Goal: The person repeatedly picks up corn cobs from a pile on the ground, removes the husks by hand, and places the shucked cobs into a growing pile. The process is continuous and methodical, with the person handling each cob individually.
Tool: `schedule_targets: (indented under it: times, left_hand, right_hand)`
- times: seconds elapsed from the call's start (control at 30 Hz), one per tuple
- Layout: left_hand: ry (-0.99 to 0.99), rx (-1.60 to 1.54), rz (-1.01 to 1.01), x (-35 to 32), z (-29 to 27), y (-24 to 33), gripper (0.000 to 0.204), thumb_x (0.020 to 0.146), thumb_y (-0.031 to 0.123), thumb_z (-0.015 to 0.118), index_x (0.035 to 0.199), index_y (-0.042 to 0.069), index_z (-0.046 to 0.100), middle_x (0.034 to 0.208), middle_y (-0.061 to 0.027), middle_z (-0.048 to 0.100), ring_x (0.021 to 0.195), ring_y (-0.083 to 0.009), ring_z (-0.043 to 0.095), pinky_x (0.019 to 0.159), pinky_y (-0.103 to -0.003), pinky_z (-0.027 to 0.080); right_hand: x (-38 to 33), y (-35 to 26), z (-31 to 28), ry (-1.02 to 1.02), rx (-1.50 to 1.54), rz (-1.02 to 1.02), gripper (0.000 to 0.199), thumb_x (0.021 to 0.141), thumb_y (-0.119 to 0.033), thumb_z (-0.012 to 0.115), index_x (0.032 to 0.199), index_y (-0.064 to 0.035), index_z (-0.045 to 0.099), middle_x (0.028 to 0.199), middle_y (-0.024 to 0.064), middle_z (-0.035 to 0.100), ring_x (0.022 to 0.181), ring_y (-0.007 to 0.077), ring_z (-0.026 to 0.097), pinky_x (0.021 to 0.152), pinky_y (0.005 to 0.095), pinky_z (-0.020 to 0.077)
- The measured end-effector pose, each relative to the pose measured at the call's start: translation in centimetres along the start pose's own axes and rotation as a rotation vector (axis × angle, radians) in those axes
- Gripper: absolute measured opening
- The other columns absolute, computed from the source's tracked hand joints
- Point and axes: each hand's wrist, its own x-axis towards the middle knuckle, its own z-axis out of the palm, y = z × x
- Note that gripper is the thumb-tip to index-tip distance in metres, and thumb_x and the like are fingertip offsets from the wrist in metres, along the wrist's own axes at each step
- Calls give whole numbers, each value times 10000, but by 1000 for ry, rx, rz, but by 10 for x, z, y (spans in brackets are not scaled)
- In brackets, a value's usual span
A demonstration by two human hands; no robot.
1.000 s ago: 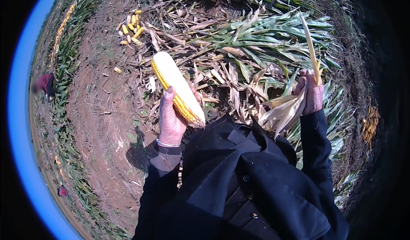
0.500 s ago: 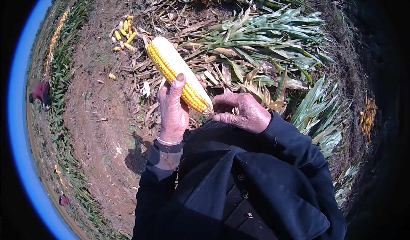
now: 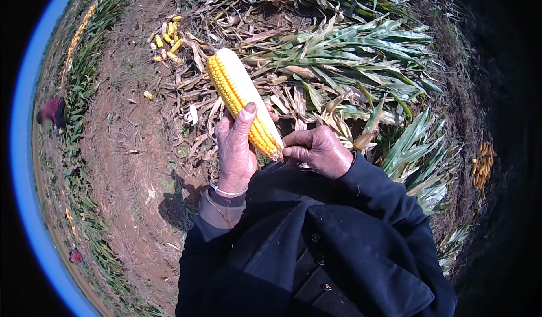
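Observation:
A large yellow ear of corn (image 3: pixel 227 82) is held up in front of my chest, tilted with its far end to the left. Sunlight washes its right side almost white. My left hand (image 3: pixel 240 147) is closed around its lower half, the thumb lying along the kernels and fingertips showing on the far side. At the near end of the ear, my right hand (image 3: pixel 320 151) has its thumb and forefinger pinched together at the tip. Whatever may be between those fingers is too small to make out.
Cut green corn stalks (image 3: pixel 361 51) and dry husks (image 3: pixel 265 40) cover the ground ahead and right. A small pile of corn ears (image 3: pixel 170 39) lies on bare soil (image 3: pixel 124 136) at the far left, another pile (image 3: pixel 483 164) at the far right. A person (image 3: pixel 53 112) is bent over at the left.
The ear and my left hand have shifted slightly right and down, and the ear stands a little more upright. My right fingers have closed in on its near tip.

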Motion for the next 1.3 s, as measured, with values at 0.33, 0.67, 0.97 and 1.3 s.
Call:
schedule_targets:
  times: [0.33, 0.67, 0.97, 1.3]
  left_hand:
    - [6, 9, -3, 4, 3, -12, 484, 905, 314, 703, 1174, -53, 538, 1008, -158, 663, 859, -244, 693, 778, -358, 580]
    - [-51, -44, -90, 8, -3, -10, 484, 913, 285, 700, 1214, -59, 541, 1044, -126, 658, 913, -187, 664, 826, -322, 545]
    - [-385, 226, -384, 1, -9, -9, 528, 785, 229, 798, 1168, -61, 579, 968, -123, 681, 799, -168, 679, 731, -286, 568]
    - [-643, 645, -708, -23, -42, 20, 571, 753, 221, 823, 1203, -44, 593, 971, -58, 668, 772, -117, 647, 716, -267, 546]
  right_hand:
    - [4, 18, 10, 151, -216, -196, 145, 833, -91, 650, 937, 4, 685, 713, 215, 629, 655, 388, 636, 609, 421, 504]
    - [4, 16, -38, 204, 685, -35, 135, 836, -88, 638, 884, 32, 680, 913, 131, 700, 801, 210, 681, 815, 336, 526]
    - [16, -11, -78, -14, 1348, -493, 137, 847, -157, 634, 859, -22, 654, 1041, 138, 646, 1041, 285, 594, 1055, 453, 379]
    - [-47, 15, -242, 829, 887, -482, 80, 859, -108, 517, 822, -38, 529, 619, 21, 456, 446, 69, 281, 417, 248, 222]
